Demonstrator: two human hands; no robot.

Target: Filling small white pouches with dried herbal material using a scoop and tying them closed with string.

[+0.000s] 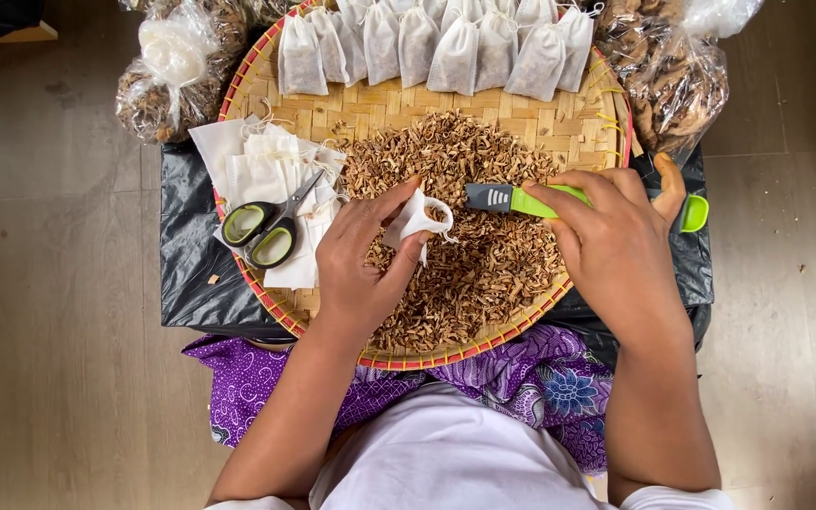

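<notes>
Over the woven tray [606, 123], the left hand [361, 255] pinches a small, limp, light cloth pouch [417, 215] open by its rim, while the right hand [616, 241] grips a stiff green scoop [521, 200].

Bright, even daylight; soft faint shadows; sharp focus, no glare

Tray [484, 102]: my tan woven bamboo, red and yellow rim. Herb pile [474, 255], centre: brown. Filled pouches [446, 42], twelve o'clock: white. Scissors [266, 227], nine o'clock: lime and grey. Scoop [521, 199], three o'clock: green, grey. Skirt [540, 378]: purple floral. Sheet [191, 255] beneath: black.
</notes>
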